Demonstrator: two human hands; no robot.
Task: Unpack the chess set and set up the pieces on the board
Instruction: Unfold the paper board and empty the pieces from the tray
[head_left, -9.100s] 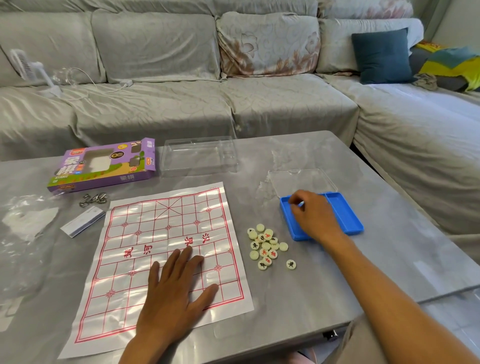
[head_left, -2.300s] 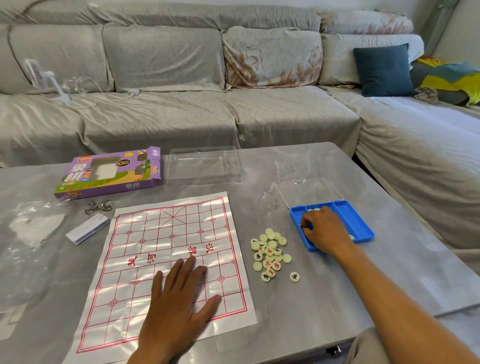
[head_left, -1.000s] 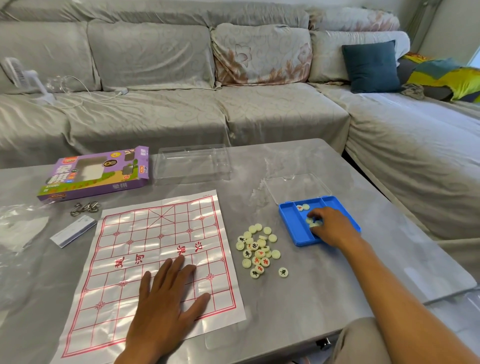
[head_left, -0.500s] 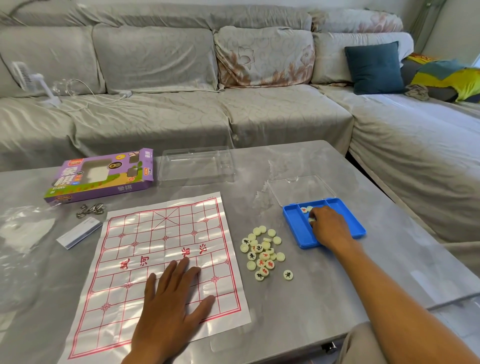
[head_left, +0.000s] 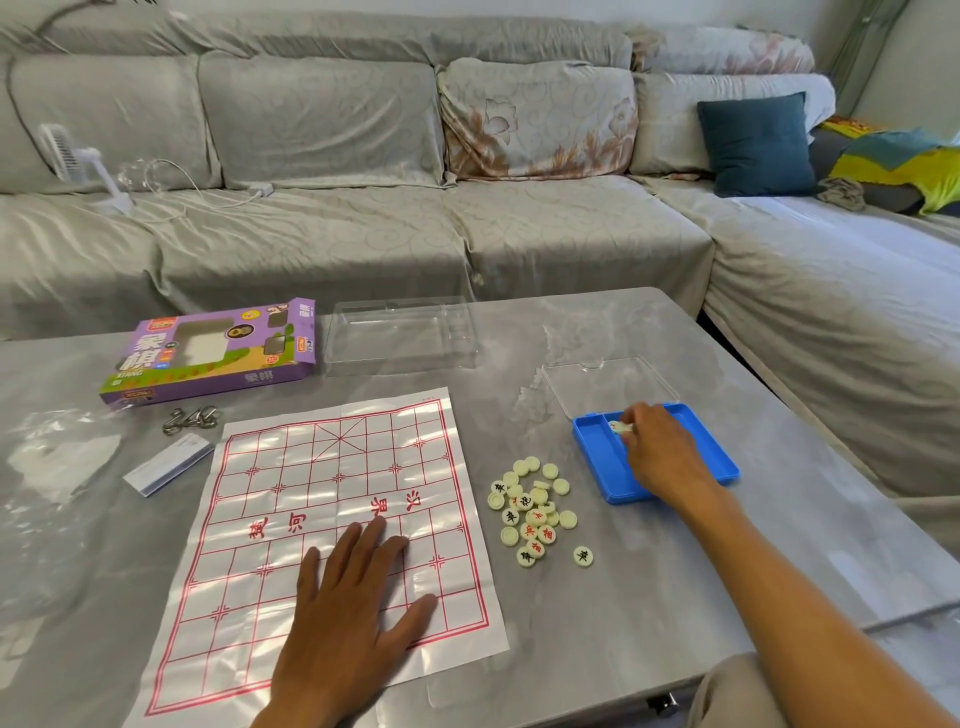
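A thin white chess board sheet (head_left: 332, 493) with red grid lines lies flat on the grey table (head_left: 597, 613). My left hand (head_left: 348, 618) rests flat on its near part, fingers spread. Several cream round chess pieces (head_left: 532, 512) with red or black characters lie in a loose pile right of the sheet. Further right sits a blue tray (head_left: 597, 457). My right hand (head_left: 660, 452) is inside the tray, its fingertips pinching a few cream pieces (head_left: 619, 426) at the far end.
A clear lid (head_left: 610, 384) lies just behind the blue tray. A clear plastic insert (head_left: 400, 332) and a purple box (head_left: 213, 353) sit at the table's far side. Metal rings (head_left: 189, 418), a small booklet (head_left: 169, 465) and a plastic bag (head_left: 47, 467) lie left. A sofa (head_left: 467, 208) surrounds the table.
My right hand has reached further back in the blue tray and gathered the pieces at its far end. My left hand has stayed flat on the board sheet.
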